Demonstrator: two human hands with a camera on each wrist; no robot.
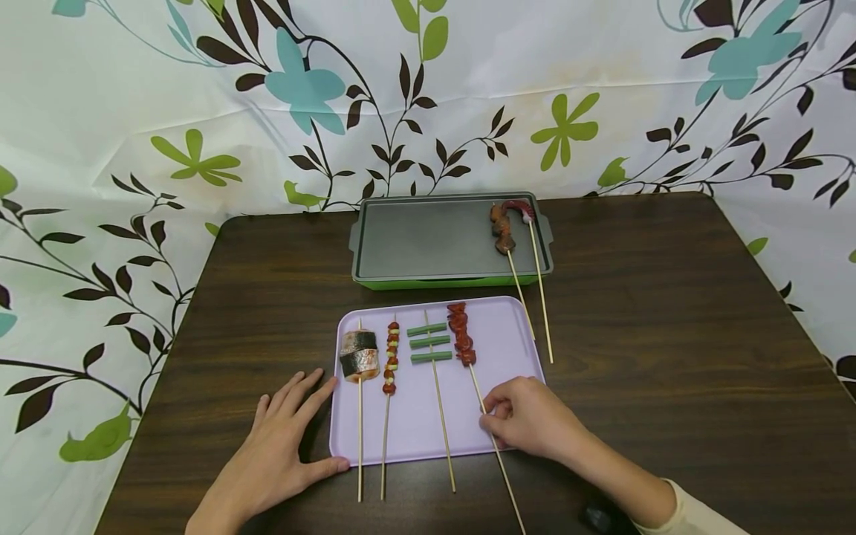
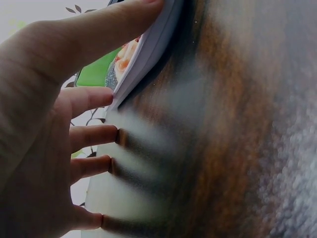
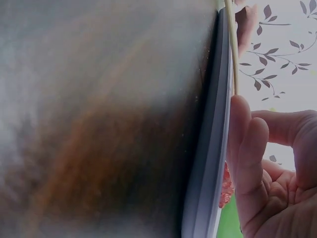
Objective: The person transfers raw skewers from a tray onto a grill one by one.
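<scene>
My right hand (image 1: pixel 535 417) pinches the wooden stick of a red meat skewer (image 1: pixel 461 334) between thumb and fingers, over the lower right of a lilac tray (image 1: pixel 414 431). The meat end lies at the tray's far side, and the stick runs past the near edge. In the right wrist view the stick (image 3: pixel 234 64) meets my curled fingers. My left hand (image 1: pixel 284 438) spreads its fingers at the tray's left edge, thumb at the near left corner. Left of the meat lie a green-stalk skewer (image 1: pixel 429 342), a red-and-pale beaded skewer (image 1: pixel 391 359) and a seaweed-wrapped skewer (image 1: pixel 360 355).
Behind the tray stands a grey-topped green grill (image 1: pixel 428 241). On its right side rest a brown meat skewer (image 1: pixel 501 229) and a tentacle skewer (image 1: pixel 521 210), their sticks reaching over the edge. A dark wooden table (image 1: pixel 669 334) carries everything; a patterned curtain (image 1: pixel 468 82) hangs behind.
</scene>
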